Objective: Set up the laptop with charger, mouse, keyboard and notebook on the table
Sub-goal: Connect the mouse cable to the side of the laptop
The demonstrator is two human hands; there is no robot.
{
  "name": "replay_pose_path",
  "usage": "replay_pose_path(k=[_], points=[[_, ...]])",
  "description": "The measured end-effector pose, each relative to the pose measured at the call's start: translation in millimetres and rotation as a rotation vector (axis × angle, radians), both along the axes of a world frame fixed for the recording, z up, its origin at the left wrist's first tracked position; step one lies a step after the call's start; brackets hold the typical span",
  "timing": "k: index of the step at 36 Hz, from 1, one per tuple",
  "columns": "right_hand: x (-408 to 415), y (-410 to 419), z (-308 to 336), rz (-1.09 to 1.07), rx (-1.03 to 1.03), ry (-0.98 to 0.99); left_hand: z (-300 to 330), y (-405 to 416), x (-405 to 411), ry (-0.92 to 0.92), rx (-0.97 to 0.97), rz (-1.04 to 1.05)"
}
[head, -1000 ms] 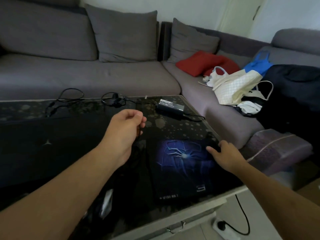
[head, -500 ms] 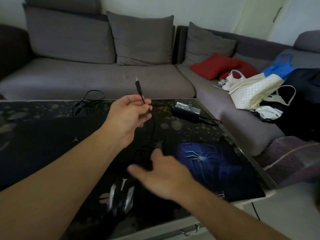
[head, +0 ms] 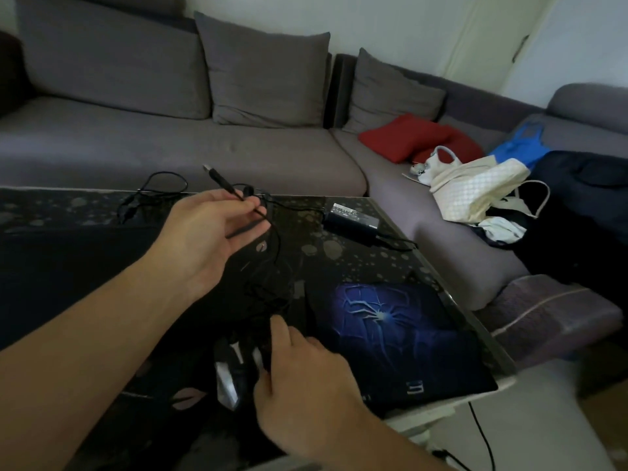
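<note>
Charger brick (head: 351, 222) and coiled cables (head: 149, 192) crowd the table's far edge, mouse pad (head: 390, 338) bare

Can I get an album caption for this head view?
Left hand holds the mouse's USB plug; right hand rests on the mouse.

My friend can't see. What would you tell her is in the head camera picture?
A person's left hand holds up a black USB plug on its cable above a dark table, while the right hand rests on a black mouse. A blue spider mouse pad and a charger brick lie nearby, with a grey sofa behind.
</note>
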State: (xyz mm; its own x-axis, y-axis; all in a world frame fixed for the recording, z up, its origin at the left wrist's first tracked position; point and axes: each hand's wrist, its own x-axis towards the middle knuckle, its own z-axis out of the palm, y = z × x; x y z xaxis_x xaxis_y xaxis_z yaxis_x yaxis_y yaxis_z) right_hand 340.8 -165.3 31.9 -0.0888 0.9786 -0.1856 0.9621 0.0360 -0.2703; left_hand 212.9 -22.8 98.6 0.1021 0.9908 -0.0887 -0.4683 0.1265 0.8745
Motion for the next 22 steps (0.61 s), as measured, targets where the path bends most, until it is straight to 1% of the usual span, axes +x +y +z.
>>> replay_pose_path(k=[5,7,9,12,15,17,20,22], points=[[-12.1,12.0,-14.5,-0.082,-0.026,0.04,-4.9,-2.2,17.9,-0.018,-0.026,-0.019],[-26.3,19.6,-16.5,-0.053,-0.06,-0.003,-5.5,-3.9,19.8,-0.011,-0.023,-0.023],[-37.6,25.3,-21.9,-0.012,-0.052,-0.04,-5.7,-5.5,17.8,0.002,-0.01,-0.009],[-37.1,23.6,-25.0,-0.006,-0.047,0.028,-2.5,-7.1,14.2,0.007,0.003,-0.003],[-9.8,15.7,-13.7,-0.062,0.02,0.102,4.0,-4.3,9.5,-0.034,0.015,0.003],[22.8,14.3,-5.0,-0.122,0.112,0.078,6.9,-1.9,8.4,-0.071,0.034,-0.004],[79.8,24.5,1.4,-0.29,0.238,0.034,6.0,0.1,12.3,-0.089,0.056,-0.006],[116.2,32.6,-4.5,-0.423,0.252,-0.003,1.9,1.7,19.0,-0.085,0.052,-0.005]])
